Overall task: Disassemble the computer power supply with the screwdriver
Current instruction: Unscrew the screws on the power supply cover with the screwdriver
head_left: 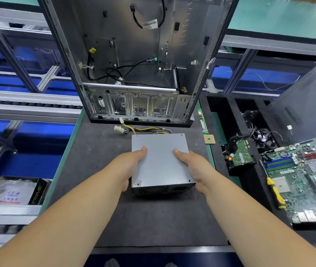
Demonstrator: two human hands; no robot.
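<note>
I am gripping the grey metal box of the power supply point(160, 162) from both sides: my left hand point(129, 166) is clasping its left edge, thumb lying on top, and my right hand point(195, 168) is clasping its right edge the same way. It is sitting on the dark mat of the bench point(99, 170). The yellow-and-black screwdriver point(274, 189) is lying well to the right, against the green motherboard point(305, 176). Beyond the supply, its yellow-and-black cable bundle point(143, 129) is trailing toward the open grey computer case point(134, 54).

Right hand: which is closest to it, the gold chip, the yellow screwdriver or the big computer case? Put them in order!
From the right hand, in the head view:
1. Gold chip, just beyond it, slightly right.
2. Yellow screwdriver, off to the right on the motherboard.
3. Computer case, standing farther back.
</note>
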